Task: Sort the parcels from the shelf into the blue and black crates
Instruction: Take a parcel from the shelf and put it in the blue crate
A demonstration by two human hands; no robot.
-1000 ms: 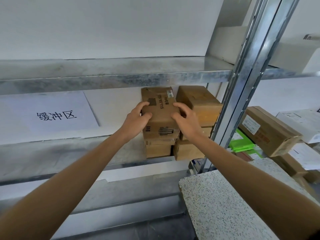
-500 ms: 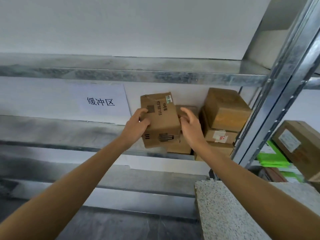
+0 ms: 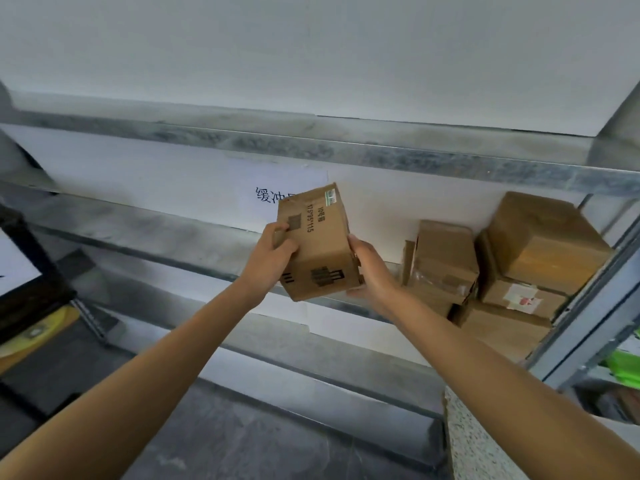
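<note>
A small brown cardboard parcel with black printed marks hangs in the air in front of the metal shelf, tilted. My left hand grips its left side and my right hand holds its right side and lower corner. Several other cardboard parcels stay stacked at the right end of the shelf, against the upright post. No blue or black crate shows fully.
A paper sign with black characters is taped to the wall behind the shelf. A black frame and a yellow item sit at the far left. A speckled slab lies bottom right. Green packets show past the post.
Both hands have lifted the parcel off the stack and carried it left, clear of the other boxes. The view has swung left, bringing the black frame into sight.
</note>
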